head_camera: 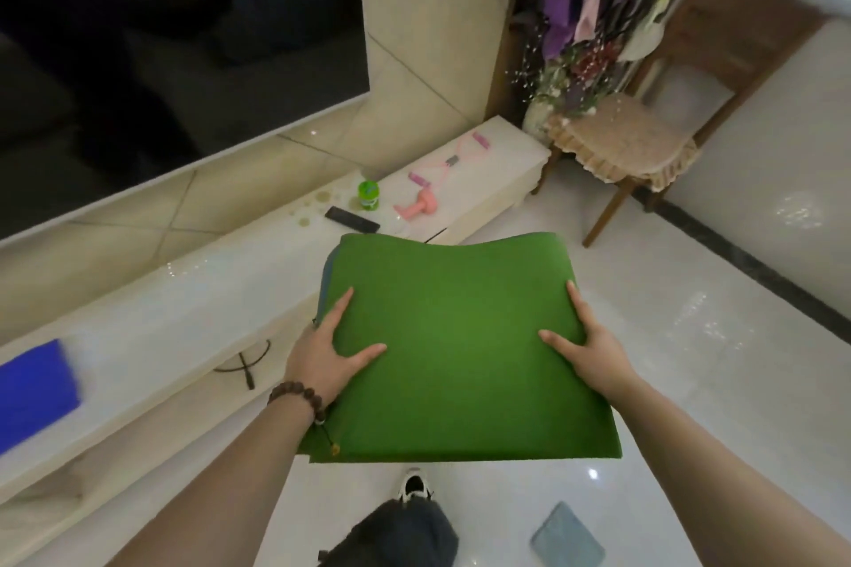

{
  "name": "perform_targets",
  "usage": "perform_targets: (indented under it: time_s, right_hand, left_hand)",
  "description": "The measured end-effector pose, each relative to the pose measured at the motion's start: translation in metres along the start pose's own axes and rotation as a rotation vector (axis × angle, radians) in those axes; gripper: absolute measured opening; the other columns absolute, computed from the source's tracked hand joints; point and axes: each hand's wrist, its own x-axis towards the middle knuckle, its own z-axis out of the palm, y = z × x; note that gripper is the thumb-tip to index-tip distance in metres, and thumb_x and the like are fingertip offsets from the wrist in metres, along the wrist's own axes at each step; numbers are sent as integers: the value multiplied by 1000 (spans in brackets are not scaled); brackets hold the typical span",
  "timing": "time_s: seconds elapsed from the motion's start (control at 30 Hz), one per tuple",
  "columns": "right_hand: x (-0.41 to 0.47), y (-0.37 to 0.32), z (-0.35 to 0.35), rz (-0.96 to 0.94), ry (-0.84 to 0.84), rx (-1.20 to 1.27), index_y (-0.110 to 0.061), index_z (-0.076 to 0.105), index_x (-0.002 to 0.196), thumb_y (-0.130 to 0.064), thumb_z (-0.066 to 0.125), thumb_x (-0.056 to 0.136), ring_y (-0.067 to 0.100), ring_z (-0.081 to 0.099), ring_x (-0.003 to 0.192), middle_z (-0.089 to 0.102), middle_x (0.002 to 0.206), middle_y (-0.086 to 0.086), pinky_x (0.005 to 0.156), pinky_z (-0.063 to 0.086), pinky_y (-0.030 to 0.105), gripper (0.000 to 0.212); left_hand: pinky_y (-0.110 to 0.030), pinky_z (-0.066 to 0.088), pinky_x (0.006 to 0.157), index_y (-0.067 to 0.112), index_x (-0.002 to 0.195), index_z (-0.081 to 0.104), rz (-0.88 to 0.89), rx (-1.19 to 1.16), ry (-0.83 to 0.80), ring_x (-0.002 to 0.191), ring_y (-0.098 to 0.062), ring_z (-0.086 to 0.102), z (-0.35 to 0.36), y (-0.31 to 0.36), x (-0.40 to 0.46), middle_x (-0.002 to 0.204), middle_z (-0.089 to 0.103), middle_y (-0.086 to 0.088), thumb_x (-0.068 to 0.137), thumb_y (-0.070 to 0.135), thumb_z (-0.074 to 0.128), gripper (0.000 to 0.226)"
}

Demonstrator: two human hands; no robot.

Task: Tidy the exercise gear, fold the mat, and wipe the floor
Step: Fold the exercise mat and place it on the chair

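Observation:
A folded green mat (pixel 456 345) is held up in front of me above the white floor, next to the low TV cabinet. My left hand (pixel 322 350) grips its left edge, thumb on top and fingers underneath. My right hand (pixel 589 345) grips the right edge the same way. On the cabinet top lie a pink resistance band (pixel 453 159), a pink dumbbell (pixel 419 206) and a green bottle (pixel 367 194). A folded blue-grey cloth (pixel 567 536) lies on the floor at the lower right.
A long white cabinet (pixel 184 290) runs along the left under a large dark TV (pixel 161 37). A black remote (pixel 352 219), a cable (pixel 244 366) and a blue object (pixel 32 391) sit on it. A wooden chair (pixel 621 147) and flower vase (pixel 539 117) stand beyond. My shoe (pixel 414 483) is below the mat.

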Motion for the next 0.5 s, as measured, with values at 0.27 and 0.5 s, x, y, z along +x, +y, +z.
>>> perform_targets:
  time_s: [0.27,0.5]
  right_hand:
    - [86,-3,-88,78,151,43,-48,13,146,-32,69,85,19,53,116,45,144,-2,94,41,24,84]
    - [149,43,-168,145,255,85,-48,13,146,-33,69,84,21,51,121,41,147,-1,98,43,30,85]
  left_hand:
    - [-34,48,95,47,149,18,95,55,-129,112,-23,58,40,107,130,134,56,-6,70,56,75,97]
    - [-35,44,101,43,150,19,185,115,-226,122,-24,52,110,204,213,144,47,-4,72,53,75,97]
